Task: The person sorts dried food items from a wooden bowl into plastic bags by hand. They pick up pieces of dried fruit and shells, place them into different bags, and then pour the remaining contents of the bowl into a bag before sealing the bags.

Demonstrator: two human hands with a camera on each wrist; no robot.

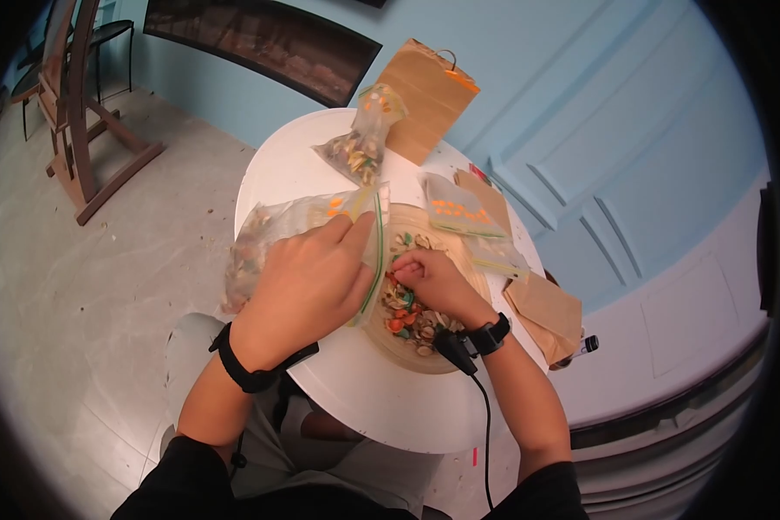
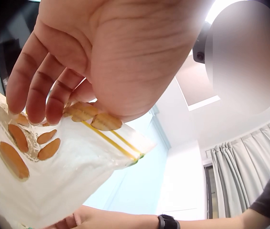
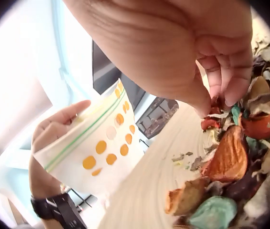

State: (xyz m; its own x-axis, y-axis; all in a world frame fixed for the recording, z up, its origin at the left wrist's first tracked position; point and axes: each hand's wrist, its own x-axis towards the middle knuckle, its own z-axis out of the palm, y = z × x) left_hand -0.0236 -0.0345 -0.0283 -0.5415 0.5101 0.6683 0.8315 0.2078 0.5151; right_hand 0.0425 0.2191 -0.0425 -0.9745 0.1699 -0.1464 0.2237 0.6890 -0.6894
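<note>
Your zip bag (image 3: 107, 143) is looking smooth, plastic; your dried pieces (image 3: 230, 153) are showing rough; carrier bag (image 1: 429, 100) is showing matt paper.

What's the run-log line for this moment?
left grip: holds translucent orange-dotted plastic zip bag | right grip: pinches at multicoloured dried potpourri | round pale wood-look tray: under potpourri

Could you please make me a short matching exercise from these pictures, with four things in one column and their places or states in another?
1. Left hand
2. Right hand
3. Tall paper bag
4. Easel

A. On the floor
B. Among dried petals
C. At the far side of the white table
D. Holding a plastic bag

Pairs: 1-D, 2-B, 3-C, 4-A
</note>
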